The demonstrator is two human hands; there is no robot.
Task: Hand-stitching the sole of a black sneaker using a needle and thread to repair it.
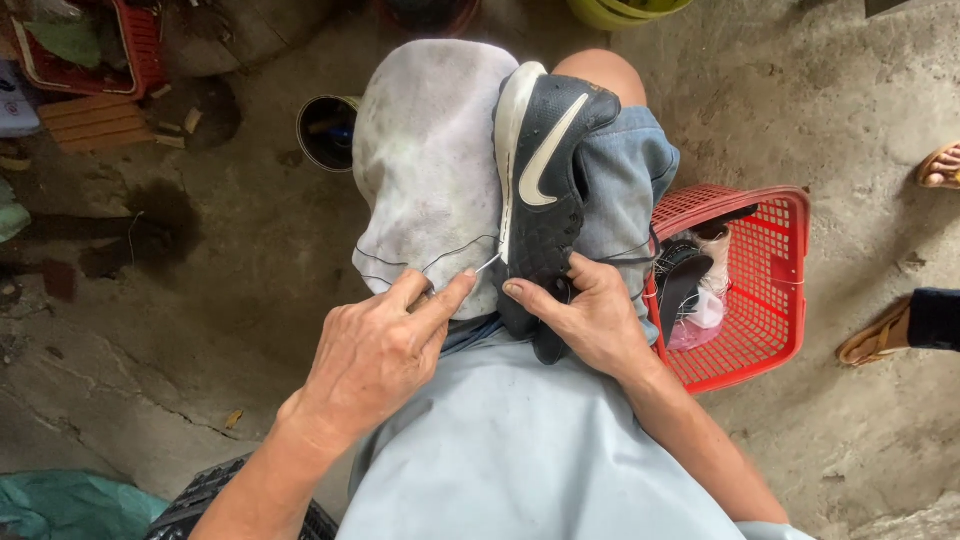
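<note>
The left hand (375, 345) was pinched shut, thumb and forefinger together on a thin needle (488, 264) whose tip met the seam where the white sole joined the dark upper of a black sports shoe (545, 190). The right hand (590, 315) was clamped on the heel end of that shoe, thumb pressed flat on the upper just beside the needle's entry, fingers wrapped behind. The shoe lay on its side across the person's lap, toe pointing away, resting partly on a stained grey cloth (425, 160) draped over the left knee and partly on the denim shorts (625, 175) over the right. A dark thread (430, 262) trailed from the needle across the cloth. To do the stitch well, it seemed best to keep the right thumb close to the entry point so the sole edge could not gape, to drive the needle straight along the seam line rather than at a slant, and to keep the thread from snagging on the cloth's folds. Beside the right thigh stood a red plastic basket (775, 290) holding insoles and other shoe parts, on the cracked concrete floor (200, 330); a dark tin (325, 130) stood beyond the knee.
</note>
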